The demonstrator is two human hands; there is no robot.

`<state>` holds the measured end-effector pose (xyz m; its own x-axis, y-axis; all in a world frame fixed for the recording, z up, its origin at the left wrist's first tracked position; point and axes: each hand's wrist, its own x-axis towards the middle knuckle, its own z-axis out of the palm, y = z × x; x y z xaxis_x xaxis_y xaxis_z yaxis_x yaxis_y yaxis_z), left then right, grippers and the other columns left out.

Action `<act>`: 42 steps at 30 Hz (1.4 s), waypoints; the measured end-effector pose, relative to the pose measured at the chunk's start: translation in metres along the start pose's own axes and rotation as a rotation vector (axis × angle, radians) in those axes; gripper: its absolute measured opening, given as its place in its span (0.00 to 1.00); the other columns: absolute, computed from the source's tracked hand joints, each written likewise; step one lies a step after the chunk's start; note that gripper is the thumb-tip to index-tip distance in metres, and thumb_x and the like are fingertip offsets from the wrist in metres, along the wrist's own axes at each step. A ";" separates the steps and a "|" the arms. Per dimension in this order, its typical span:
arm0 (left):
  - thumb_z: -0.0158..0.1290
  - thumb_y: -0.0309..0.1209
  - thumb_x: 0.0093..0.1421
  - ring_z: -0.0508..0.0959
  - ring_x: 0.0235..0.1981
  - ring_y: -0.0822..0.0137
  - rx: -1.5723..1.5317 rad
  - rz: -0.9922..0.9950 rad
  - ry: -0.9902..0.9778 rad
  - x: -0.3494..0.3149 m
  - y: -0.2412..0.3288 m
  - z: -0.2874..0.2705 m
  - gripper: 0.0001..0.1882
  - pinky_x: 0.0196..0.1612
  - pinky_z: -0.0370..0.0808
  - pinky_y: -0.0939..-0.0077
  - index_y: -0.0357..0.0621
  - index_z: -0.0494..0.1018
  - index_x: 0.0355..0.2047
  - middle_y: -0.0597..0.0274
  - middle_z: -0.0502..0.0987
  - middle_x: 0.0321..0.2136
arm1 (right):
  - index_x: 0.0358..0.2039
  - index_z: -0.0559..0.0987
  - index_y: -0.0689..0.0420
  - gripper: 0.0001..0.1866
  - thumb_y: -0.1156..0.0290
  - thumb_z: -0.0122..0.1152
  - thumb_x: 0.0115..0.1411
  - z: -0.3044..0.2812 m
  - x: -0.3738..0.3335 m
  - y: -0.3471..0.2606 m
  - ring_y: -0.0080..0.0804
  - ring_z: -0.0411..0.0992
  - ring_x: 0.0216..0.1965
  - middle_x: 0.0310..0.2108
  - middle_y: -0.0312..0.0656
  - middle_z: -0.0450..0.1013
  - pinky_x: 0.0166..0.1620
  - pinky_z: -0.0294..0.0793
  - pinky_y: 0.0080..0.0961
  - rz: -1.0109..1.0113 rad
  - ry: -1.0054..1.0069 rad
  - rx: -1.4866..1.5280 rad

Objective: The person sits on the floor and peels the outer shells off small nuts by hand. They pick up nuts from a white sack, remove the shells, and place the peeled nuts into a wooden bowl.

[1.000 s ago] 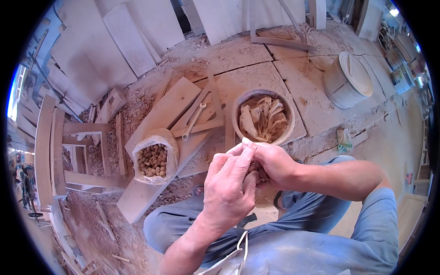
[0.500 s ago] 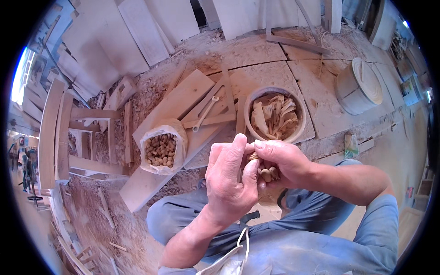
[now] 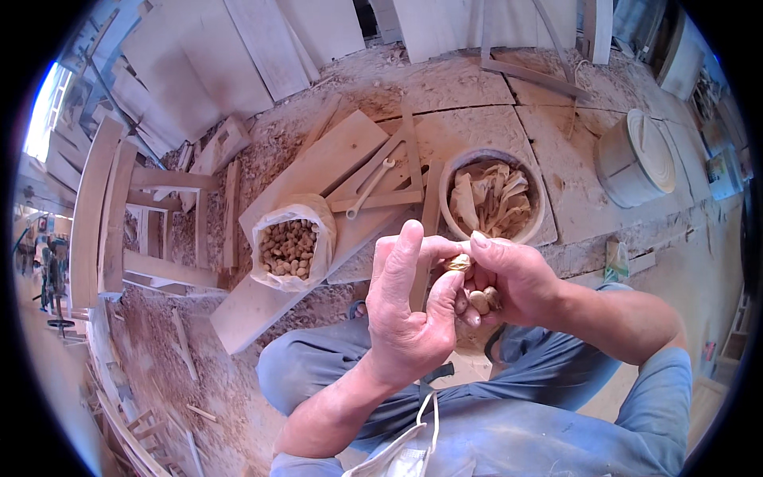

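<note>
Above my lap, my left hand (image 3: 413, 306) and my right hand (image 3: 517, 274) are close together, their fingers meeting. A small golden-tan rounded piece (image 3: 458, 263) sits between my left thumb and the fingertips; its exact kind is unclear. One finger of my left hand points up, away from the piece. Several more such pieces (image 3: 479, 301) lie in the curled fingers of my right hand, partly hidden by them. To the left, an open whitish bag (image 3: 324, 234) is full of similar small brown rounded pieces (image 3: 288, 249).
Beyond my hands stands a round tub (image 3: 540, 203) with crumpled tan scraps. A wrench (image 3: 370, 189) lies by a triangular wooden frame (image 3: 409, 151) on boards (image 3: 318, 167). A lidded bucket (image 3: 636, 159) is at right, a wooden chair frame (image 3: 171, 266) at left. Sawdust covers the floor.
My fingers have shifted around the golden-tan piece, which now shows more plainly between them. The whole view has moved slightly, so the surroundings sit further right.
</note>
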<state>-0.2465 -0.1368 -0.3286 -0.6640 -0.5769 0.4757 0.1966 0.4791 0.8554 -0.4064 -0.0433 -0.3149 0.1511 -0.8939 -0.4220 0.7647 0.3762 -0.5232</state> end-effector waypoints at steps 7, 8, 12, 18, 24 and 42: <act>0.49 0.11 0.63 0.77 0.41 0.70 -0.082 0.055 -0.025 0.003 -0.003 -0.001 0.43 0.35 0.80 0.80 0.47 0.45 0.74 0.48 0.75 0.46 | 0.45 0.74 0.59 0.28 0.44 0.38 0.73 0.000 0.001 0.001 0.33 0.73 0.24 0.32 0.43 0.74 0.23 0.68 0.23 -0.024 -0.057 0.069; 0.49 0.11 0.63 0.77 0.41 0.69 -0.112 0.042 -0.029 0.003 -0.003 0.000 0.43 0.36 0.80 0.80 0.47 0.45 0.74 0.48 0.75 0.46 | 0.45 0.73 0.59 0.28 0.44 0.38 0.73 -0.002 0.001 0.001 0.33 0.73 0.24 0.32 0.43 0.74 0.23 0.68 0.23 -0.036 -0.064 0.095; 0.50 0.11 0.62 0.77 0.42 0.67 -0.266 -0.050 -0.012 0.002 0.003 0.002 0.44 0.39 0.80 0.77 0.46 0.44 0.74 0.48 0.75 0.46 | 0.44 0.74 0.59 0.26 0.46 0.41 0.73 -0.003 0.002 0.000 0.32 0.73 0.24 0.31 0.44 0.74 0.23 0.68 0.23 -0.021 -0.022 0.006; 0.52 0.12 0.61 0.77 0.42 0.66 -0.048 0.119 -0.023 0.005 -0.002 0.000 0.44 0.43 0.79 0.75 0.44 0.46 0.74 0.48 0.75 0.47 | 0.42 0.74 0.59 0.22 0.49 0.48 0.72 0.003 -0.004 -0.004 0.28 0.73 0.25 0.31 0.42 0.74 0.24 0.69 0.22 -0.035 -0.053 -0.016; 0.57 0.11 0.54 0.76 0.42 0.61 -0.075 0.005 0.076 0.003 -0.002 0.006 0.44 0.46 0.76 0.70 0.42 0.55 0.71 0.50 0.77 0.43 | 0.39 0.73 0.54 0.17 0.54 0.65 0.65 0.002 -0.002 -0.009 0.20 0.72 0.27 0.30 0.35 0.74 0.26 0.70 0.16 -0.170 0.021 -0.160; 0.56 0.10 0.55 0.79 0.42 0.62 -0.101 0.027 0.099 0.006 -0.003 0.005 0.39 0.47 0.78 0.71 0.40 0.60 0.67 0.49 0.77 0.43 | 0.43 0.74 0.57 0.12 0.67 0.65 0.65 -0.001 -0.003 -0.011 0.19 0.75 0.25 0.31 0.37 0.76 0.23 0.68 0.14 -0.185 0.047 -0.163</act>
<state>-0.2549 -0.1382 -0.3299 -0.5843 -0.6295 0.5122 0.2882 0.4290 0.8561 -0.4155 -0.0441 -0.3084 -0.0141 -0.9402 -0.3402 0.6652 0.2452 -0.7052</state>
